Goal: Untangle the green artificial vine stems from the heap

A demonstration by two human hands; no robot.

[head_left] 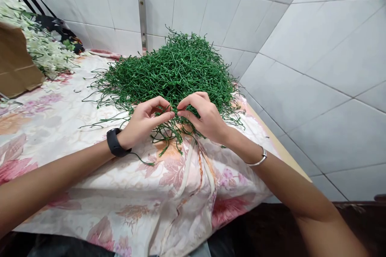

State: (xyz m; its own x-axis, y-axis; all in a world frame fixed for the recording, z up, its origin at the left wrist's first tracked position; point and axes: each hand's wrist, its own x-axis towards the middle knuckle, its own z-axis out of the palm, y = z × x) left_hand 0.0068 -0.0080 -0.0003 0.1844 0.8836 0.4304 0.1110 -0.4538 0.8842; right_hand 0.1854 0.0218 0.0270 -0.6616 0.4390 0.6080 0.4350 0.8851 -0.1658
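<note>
Pinching with thumb and forefinger, the left hand and the right hand meet almost tip to tip at the near side of a heap of green stems. Both are closed on thin green stem pieces — whether it is one piece or several is too small to tell. The heap sits on the table, toward the tiled wall, its wiry strands tangled and spreading widest to the left. A few more stems trail below the fingertips onto a floral cloth, which covers most of the table and hangs in folds over the front edge. One loose stem lies beside the left wrist, which wears a black wristband; a silver bangle circles the right forearm. At the far left, white flowers are bunched behind a brown cardboard piece, with a dark bag next to them — its straps rising against the wall. Behind the heap, a metal strip is fixed upright to the tiles.
</note>
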